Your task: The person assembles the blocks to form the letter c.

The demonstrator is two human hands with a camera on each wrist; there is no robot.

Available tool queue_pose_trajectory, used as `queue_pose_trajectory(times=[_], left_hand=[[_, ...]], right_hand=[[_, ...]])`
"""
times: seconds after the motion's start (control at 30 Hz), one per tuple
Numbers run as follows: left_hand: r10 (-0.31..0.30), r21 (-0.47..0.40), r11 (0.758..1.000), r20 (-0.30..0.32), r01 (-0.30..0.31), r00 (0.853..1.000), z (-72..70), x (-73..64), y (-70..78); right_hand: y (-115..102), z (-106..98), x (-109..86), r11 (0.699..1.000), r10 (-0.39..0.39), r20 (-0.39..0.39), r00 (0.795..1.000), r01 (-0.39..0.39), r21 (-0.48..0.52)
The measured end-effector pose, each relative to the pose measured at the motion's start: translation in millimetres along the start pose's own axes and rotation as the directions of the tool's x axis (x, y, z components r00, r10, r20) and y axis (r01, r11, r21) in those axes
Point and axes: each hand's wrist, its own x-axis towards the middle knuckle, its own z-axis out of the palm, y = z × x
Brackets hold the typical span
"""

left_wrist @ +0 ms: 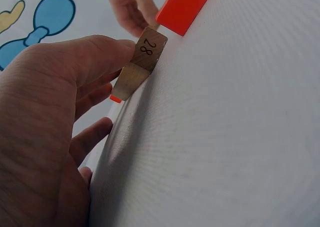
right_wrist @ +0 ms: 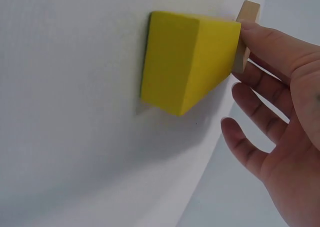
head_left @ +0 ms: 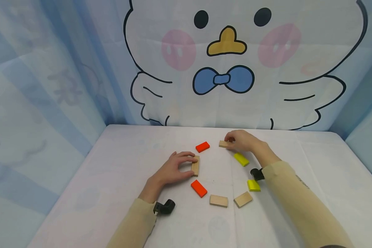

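Observation:
In the head view, my left hand (head_left: 173, 168) pinches a plain wooden block (head_left: 195, 167) by its two ends, between thumb and fingers. The left wrist view shows the number 28 on an end of this wooden block (left_wrist: 151, 49). Farther back, my right hand (head_left: 242, 140) pinches another wooden block (head_left: 222, 144), partly hidden by the fingers. In the right wrist view, thumb and fingertips hold that wooden block (right_wrist: 245, 42) behind a yellow block (right_wrist: 172, 62). Both held blocks are on or close to the table; exact contact cannot be told.
Blocks form a loose ring on the white-covered table (head_left: 127, 144). A red block (head_left: 202, 147) lies behind the left hand, another red block (head_left: 199, 188) in front. Yellow blocks (head_left: 241, 159) (head_left: 253, 185) lie at the right. Two wooden blocks (head_left: 218, 200) (head_left: 243, 199) are nearest.

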Motion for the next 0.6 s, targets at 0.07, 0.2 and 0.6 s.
queue_pose_trajectory(times=[0.07, 0.2, 0.6], left_hand=[[-0.003, -0.002, 1.000, -0.002, 0.003, 1.000, 0.4, -0.2, -0.8], [-0.002, -0.008, 1.000, -0.005, 0.002, 1.000, 1.0, -0.5, -1.6], [-0.011, 0.001, 1.000, 0.001, 0.011, 1.000, 1.1, 0.0, -2.0]], right_hand=[[-2.8, 0.8, 2.4, 1.000, 0.002, 0.009, 1.000, -0.002, -0.009], [-7.4, 1.7, 7.4, 1.000, 0.005, 0.022, 1.000, -0.004, -0.010], [-12.6, 6.2, 14.5, 1.000, -0.011, 0.014, 1.000, 0.011, 0.006]])
